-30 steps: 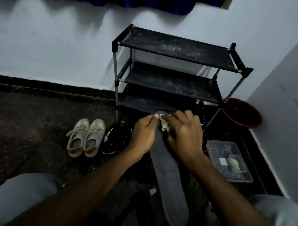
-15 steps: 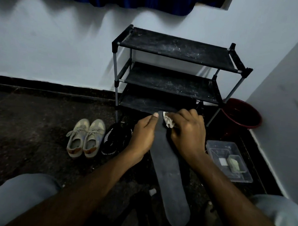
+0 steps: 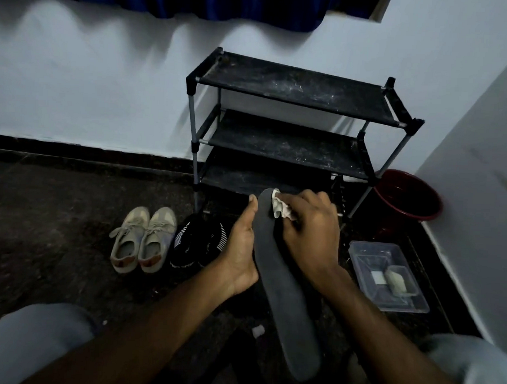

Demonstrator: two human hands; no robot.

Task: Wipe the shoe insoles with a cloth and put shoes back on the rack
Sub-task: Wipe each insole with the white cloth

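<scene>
There is one black metal shoe rack (image 3: 294,87) with three dusty shelves, and it stands far from the person against the wall. One dark red round bucket (image 3: 407,198) sits just right of it. One clear plastic tray (image 3: 363,249) lies nearer on the right, with two small pale things inside.

One long dark grey insole (image 3: 288,298) is in the middle, held up over the floor, with its far tip near the lowest shelf. Two beige lace-up shoes (image 3: 142,239) stand side by side on the left. Two black shoes with white stripes (image 3: 198,241) lie just right of them.

The left hand (image 3: 241,249) holds the insole by its left edge, thumb up along the side. The right hand (image 3: 308,229) has its fingers curled tight around one small white cloth (image 3: 279,206) and presses it on the insole's far end.

The floor (image 3: 56,212) is dark speckled stone. The walls (image 3: 91,83) are white, and a blue curtain (image 3: 225,2) hangs at the top.
</scene>
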